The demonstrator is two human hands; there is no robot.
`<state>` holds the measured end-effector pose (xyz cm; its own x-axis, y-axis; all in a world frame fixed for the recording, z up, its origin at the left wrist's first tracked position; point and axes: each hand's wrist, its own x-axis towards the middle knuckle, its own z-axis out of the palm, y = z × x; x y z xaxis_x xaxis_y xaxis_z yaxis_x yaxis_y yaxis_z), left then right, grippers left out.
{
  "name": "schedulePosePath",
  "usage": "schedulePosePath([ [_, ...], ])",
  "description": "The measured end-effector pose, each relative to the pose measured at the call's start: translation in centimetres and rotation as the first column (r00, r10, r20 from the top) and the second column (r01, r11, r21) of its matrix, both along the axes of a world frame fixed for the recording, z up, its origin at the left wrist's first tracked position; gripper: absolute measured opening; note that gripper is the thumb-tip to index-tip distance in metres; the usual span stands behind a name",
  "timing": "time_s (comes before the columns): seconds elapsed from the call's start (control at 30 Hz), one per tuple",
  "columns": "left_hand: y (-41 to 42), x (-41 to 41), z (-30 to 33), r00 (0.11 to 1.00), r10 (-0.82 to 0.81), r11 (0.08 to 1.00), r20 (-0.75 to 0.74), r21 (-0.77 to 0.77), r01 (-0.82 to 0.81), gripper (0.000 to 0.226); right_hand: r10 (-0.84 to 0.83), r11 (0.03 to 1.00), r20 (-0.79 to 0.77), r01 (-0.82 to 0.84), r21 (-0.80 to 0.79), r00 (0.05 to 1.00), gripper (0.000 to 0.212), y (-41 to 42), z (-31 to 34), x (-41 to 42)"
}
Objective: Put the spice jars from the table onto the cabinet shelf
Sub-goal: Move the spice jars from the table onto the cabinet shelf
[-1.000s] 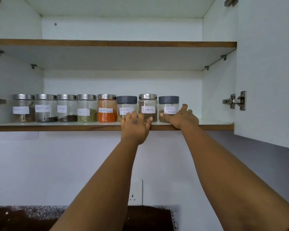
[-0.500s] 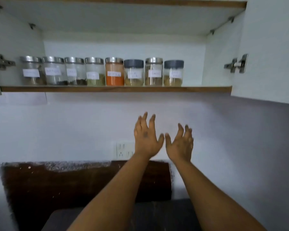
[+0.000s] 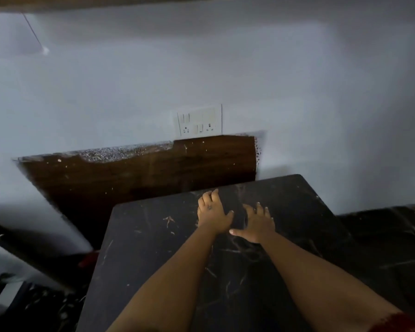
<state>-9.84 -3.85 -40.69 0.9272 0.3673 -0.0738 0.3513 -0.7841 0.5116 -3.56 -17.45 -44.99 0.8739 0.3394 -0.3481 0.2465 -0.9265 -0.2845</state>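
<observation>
No spice jar shows anywhere on the black marble table [image 3: 153, 248], and only the underside edge of the cabinet shelf [image 3: 106, 2] crosses the top of my view, so I cannot say which way a jar lies from my fingers or which hand is nearer. My left hand [image 3: 212, 213] and right hand [image 3: 256, 224] hang side by side over the table's far half, fingers loosely spread, holding nothing. I judge the table done. Its far edge is close ahead; beyond stand the dark wooden board [image 3: 134, 178] and wall socket [image 3: 199, 121].
</observation>
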Motion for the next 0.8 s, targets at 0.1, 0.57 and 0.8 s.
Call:
schedulePosePath([
  [0.1, 0.2, -1.1, -1.7, 0.999, -0.029, 0.999, -0.032, -0.022, 0.028, 0.081, -0.209, 0.975, -0.124, 0.217, 0.054, 0.97, 0.085, -0.2, -2.1, -0.5],
  [0.57, 0.6, -1.9, -3.8, 0.972, 0.146, 0.815, -0.186, -0.534, -0.225, 0.057, -0.397, 0.845, 0.155, 0.294, 0.446, 0.905, 0.026, 0.1, -1.1, -2.9],
  [0.8, 2.7, -2.7, -3.3, 0.869, 0.333, -0.209, -0.366, -0.927, -0.311, 0.081, -0.286, 0.737, 0.317, -0.004, 0.676, 0.904, 0.019, 1.1, 3.2, -3.4],
])
